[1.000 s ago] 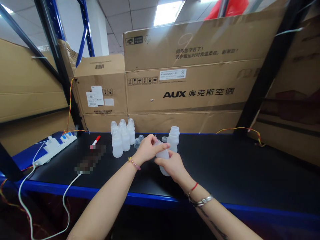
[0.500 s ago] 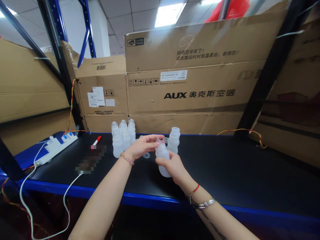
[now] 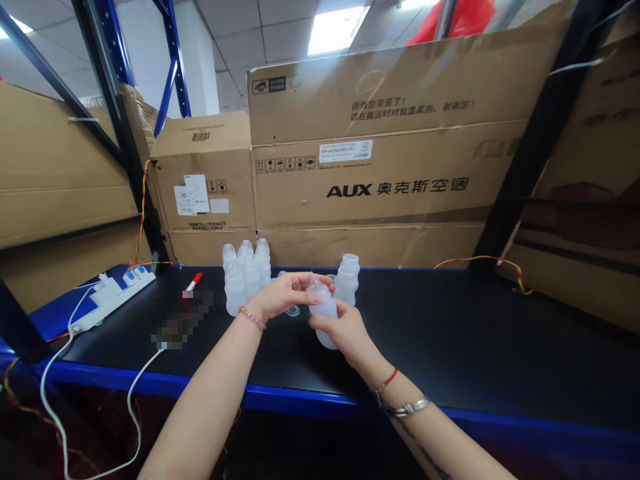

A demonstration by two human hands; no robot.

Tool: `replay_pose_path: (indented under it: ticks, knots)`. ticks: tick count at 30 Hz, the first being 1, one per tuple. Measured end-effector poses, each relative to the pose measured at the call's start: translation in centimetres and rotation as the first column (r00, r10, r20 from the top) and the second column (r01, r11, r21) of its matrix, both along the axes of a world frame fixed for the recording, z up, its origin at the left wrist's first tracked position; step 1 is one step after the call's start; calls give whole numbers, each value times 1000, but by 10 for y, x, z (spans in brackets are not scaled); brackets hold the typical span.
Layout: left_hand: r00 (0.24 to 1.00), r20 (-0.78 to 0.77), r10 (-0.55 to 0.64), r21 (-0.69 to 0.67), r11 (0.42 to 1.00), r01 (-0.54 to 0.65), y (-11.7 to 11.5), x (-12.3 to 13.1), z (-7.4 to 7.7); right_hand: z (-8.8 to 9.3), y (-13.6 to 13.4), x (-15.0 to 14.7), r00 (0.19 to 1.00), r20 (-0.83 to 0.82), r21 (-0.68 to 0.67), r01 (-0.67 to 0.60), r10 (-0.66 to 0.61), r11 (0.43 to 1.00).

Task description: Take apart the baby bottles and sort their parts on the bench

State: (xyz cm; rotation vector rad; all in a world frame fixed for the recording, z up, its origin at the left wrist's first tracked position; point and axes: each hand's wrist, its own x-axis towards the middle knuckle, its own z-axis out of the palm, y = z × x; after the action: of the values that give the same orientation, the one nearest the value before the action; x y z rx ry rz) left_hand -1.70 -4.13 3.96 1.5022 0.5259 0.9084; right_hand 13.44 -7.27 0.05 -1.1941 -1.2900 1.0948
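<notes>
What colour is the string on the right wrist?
The string is red, shown best in the head view.

Two bare forearms reach up from the bottom of the view and angle inward, passing over the near edge of the tabletop. The left forearm comes from the lower left and wears a beaded bracelet at the wrist. The right forearm comes from the lower right, with a dark tattoo along it and a red cord and silver bangle at the wrist. The left hand is held back upward, its fingers extended toward the right. Just beside it and lower in the view, the right hand curves inward, its fingers curled in a grip.
</notes>
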Motion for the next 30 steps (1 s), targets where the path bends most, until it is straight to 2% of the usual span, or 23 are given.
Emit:
replay_pose_path:
  ticks: [3, 6, 9, 12, 15, 21, 23, 27, 30]
  knots:
    - [992, -67, 109, 54, 993, -105, 1, 4, -4, -4, 3, 2, 1000, 12, -4, 15, -14, 1000]
    - [945, -169, 278, 206, 948, -242, 0, 13, -8, -11, 8, 5, 993, 106, 40, 55, -59, 998]
    - [839, -254, 481, 424, 835, -351, -6, 20, -9, -18, 14, 8, 976, 190, 88, 87, -102, 992]
    - [740, -259, 621, 599, 705, -381, -12, 24, -6, -21, 18, 8, 963, 233, 115, 108, -132, 988]
    - [699, -246, 671, 667, 641, -380, -15, 24, -4, -21, 18, 8, 956, 254, 155, 111, -148, 982]
    - [667, -264, 697, 661, 634, -402, -15, 21, -3, -13, 10, 10, 925, 350, 176, 90, -147, 980]
    - [661, -257, 705, 676, 620, -399, -15, 21, -3, -12, 8, 11, 901, 391, 215, 110, -189, 970]
    - [650, -245, 720, 696, 597, -400, -16, 21, -3, -13, 7, 13, 831, 426, 293, 246, -357, 924]
    - [648, -268, 713, 710, 601, -367, -16, 24, -4, -13, 5, 13, 832, 441, 315, 208, -336, 926]
